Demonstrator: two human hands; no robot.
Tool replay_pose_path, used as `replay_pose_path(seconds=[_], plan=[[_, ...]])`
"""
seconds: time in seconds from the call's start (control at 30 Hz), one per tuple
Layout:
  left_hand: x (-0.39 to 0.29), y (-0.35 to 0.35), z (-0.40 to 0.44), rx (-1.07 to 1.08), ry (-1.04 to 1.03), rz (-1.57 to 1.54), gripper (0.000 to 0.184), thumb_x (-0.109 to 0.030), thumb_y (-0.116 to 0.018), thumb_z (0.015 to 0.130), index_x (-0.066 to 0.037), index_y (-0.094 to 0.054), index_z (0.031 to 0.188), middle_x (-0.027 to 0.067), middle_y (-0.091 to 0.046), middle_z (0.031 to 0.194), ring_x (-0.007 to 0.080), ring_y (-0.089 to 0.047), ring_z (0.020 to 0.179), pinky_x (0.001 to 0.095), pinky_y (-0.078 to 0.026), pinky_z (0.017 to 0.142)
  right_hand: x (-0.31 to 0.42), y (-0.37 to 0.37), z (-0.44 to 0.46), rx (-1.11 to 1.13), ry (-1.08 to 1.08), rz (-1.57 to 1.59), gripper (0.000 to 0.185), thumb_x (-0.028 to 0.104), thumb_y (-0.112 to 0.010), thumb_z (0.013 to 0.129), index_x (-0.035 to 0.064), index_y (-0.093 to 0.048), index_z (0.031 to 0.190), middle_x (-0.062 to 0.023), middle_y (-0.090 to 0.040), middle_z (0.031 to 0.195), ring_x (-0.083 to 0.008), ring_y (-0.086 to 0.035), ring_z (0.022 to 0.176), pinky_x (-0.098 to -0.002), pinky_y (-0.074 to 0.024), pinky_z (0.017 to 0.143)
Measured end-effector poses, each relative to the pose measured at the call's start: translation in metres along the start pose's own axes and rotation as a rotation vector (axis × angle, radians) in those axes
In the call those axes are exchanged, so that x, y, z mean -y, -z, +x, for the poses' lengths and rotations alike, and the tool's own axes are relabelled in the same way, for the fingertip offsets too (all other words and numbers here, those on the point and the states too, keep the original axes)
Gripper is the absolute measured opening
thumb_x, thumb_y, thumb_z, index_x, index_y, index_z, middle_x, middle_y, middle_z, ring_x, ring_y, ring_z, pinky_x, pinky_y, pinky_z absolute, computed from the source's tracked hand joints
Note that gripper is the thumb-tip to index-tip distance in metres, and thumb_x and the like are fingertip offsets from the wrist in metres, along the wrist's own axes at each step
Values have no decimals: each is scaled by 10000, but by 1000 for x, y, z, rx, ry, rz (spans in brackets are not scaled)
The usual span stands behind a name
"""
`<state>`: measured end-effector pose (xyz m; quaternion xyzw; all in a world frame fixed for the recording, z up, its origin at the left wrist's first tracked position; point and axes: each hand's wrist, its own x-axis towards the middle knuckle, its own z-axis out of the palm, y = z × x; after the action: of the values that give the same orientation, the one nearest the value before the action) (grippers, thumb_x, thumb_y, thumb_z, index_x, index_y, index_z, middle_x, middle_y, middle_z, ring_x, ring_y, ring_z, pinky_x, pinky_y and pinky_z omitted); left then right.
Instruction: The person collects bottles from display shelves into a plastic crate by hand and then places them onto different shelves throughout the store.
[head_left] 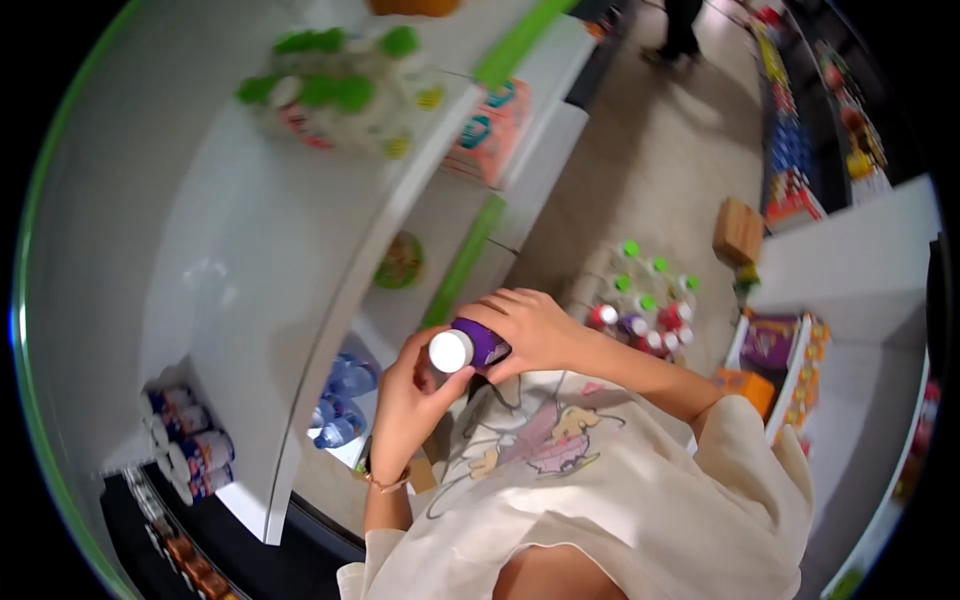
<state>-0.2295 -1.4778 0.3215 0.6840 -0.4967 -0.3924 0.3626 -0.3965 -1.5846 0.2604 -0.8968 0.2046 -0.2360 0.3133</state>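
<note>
- Both hands together on one purple btl w/ white cap (481,342), held in front of the shirt, approx. mid-view, cap tilted up twd the viewer.
- R hand (528,331) clamped round the btl body, fingers over the far side.
- L hand (408,398) clamped at the cap end, thumb by the cap's near edge; bracelet (388,484) on that wrist.
- Shirt (600,490): cream w/ cartoon print, below the hands.
- Left: white shelf (262,240) w/ green-capped btls (345,95) at its far end (blurred) & blue-and-white packs (200,450) at near left.
- Pink pkg (492,132) on a lower shelf, far side; clear-blue btls (345,400) just left of L hand.
- Right of the hands, past R forearm: grp of green- & red-capped btls (645,300) near the floor.
- Far right: brown box (738,232).
- Far end of aisle: person in dark trousers (683,28).
</note>
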Motion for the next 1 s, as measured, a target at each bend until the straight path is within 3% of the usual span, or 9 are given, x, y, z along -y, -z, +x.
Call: replay_pose_path(seconds=[0.17,0.27,0.37,0.5,0.57,0.63,0.77,0.97,1.0], plan=[[66,-128,29,254,37,29,388,-219,-736,745,-34,-554,1033,39,-565,671,78,-461,560,230,-408,516,-77,-34,-130,2,-336,56,674,373,-737,575,79,-520,1141,-114,-602,1017,-300,-579,924,-405,-476,784],[92,-198,43,426,58,281,360,-254,-704,764,-71,-542,1028,105,-635,732,204,-632,644,301,-486,582,-111,-54,-194,-10,-563,126,609,307,-725,635,116,-516,1174,-110,-594,1075,-314,-569,982,-409,-467,819],[145,-271,48,524,14,409,398,-369,-665,747,-89,-500,976,190,-643,743,386,-625,708,460,-494,600,-150,-80,-253,5,-787,283,599,233,-712,666,110,-508,1216,-128,-596,1107,-333,-579,975,-388,-475,829],[191,-339,56,551,140,409,443,-389,-661,744,-57,-481,975,227,-633,749,423,-615,741,473,-491,649,-188,-95,-306,102,-1067,581,598,192,-682,717,93,-474,1268,-146,-605,1115,-262,-608,928,-340,-482,812],[222,-370,54,508,253,362,454,-398,-652,747,-50,-473,977,209,-638,735,405,-623,722,453,-491,659,-203,-112,-334,70,-1096,664,595,182,-656,753,88,-446,1301,-145,-597,1138,-201,-607,917,-305,-477,816],[224,-391,55,470,423,256,450,-387,-659,747,-39,-465,955,159,-642,690,331,-647,661,404,-495,633,-212,-118,-347,77,-1091,689,609,180,-653,756,91,-428,1315,-153,-586,1153,-216,-603,944,-305,-474,828],[232,-427,60,373,479,270,474,-381,-679,741,-13,-461,946,132,-645,679,261,-652,624,359,-499,607,-221,-121,-360,52,-1151,769,675,177,-642,766,103,-352,1370,-168,-557,1191,-227,-585,1015,-311,-453,875],[235,-457,75,297,568,334,594,-466,-703,689,-4,-482,991,151,-654,740,309,-652,752,384,-497,699,-244,-143,-380,61,-1158,749,628,179,-620,775,71,-383,1346,-129,-579,1095,-191,-568,908,-296,-454,814],[238,-459,73,293,582,344,606,-477,-704,682,-5,-484,992,154,-655,748,314,-650,770,385,-497,711,-247,-147,-384,44,-1144,743,626,290,-620,757,98,-422,1320,-160,-608,1102,-294,-598,989,-360,-459,861]])
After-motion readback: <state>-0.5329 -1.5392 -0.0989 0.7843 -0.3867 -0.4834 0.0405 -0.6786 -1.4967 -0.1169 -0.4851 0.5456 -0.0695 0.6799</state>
